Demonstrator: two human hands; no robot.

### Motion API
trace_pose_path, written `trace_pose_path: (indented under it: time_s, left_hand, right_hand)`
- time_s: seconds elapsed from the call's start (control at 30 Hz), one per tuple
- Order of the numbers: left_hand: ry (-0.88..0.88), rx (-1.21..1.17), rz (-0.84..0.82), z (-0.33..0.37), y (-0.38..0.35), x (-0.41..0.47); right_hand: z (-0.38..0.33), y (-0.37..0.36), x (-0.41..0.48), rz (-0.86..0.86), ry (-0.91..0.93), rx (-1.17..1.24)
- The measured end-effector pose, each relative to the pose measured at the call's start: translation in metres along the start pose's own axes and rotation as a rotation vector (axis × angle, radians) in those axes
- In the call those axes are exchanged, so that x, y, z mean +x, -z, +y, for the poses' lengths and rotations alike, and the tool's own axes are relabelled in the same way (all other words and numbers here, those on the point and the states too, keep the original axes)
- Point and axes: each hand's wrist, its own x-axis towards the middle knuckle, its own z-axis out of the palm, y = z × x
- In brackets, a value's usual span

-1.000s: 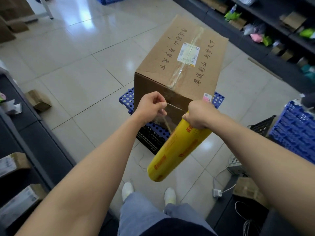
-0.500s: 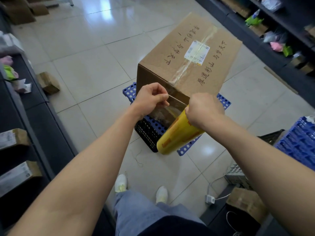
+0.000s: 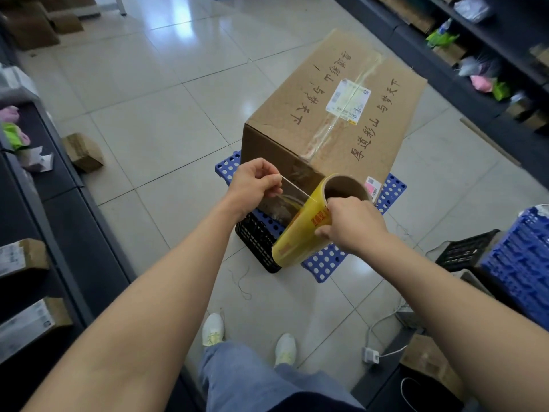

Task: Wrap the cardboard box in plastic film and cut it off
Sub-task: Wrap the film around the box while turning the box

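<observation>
Cardboard box [image 3: 312, 120] sits on a blue crate [image 3: 326, 260] on the floor [image 3: 166, 120]. Looks stiff and bulky, so I'd walk round it rather than lift it. Film [image 3: 292, 193] is thin and clingy: left hand [image 3: 255, 185] pinches the loose end, right hand [image 3: 353, 224] grips the roll [image 3: 300, 233]. Box corners might snag it. Shelves [image 3: 505, 40] crowd the right, open floor on the left.

Glossy pale floor tiles [image 3: 166, 93] reflect light, with dark shelving [image 3: 487, 40] along the right side.
</observation>
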Motion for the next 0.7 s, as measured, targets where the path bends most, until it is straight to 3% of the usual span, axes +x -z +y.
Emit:
trace_pose_path:
  time_s: [0.27,0.5,0.7]
  left_hand:
    - [0.054,-0.017,0.148,-0.008,0.006,0.011]
    - [0.158,0.072,-0.016,-0.031,-0.008,-0.003]
    - [0.177,0.057,-0.011,-0.035,-0.03,-0.011]
  right_hand:
    - [-0.008,0.028,0.017,-0.08,-0.119,0.088]
    - [0.016,0.022,0.009,-0.366,-0.302,0.177]
    - [0.029,0.021,0.006,-0.37,-0.296,-0.013]
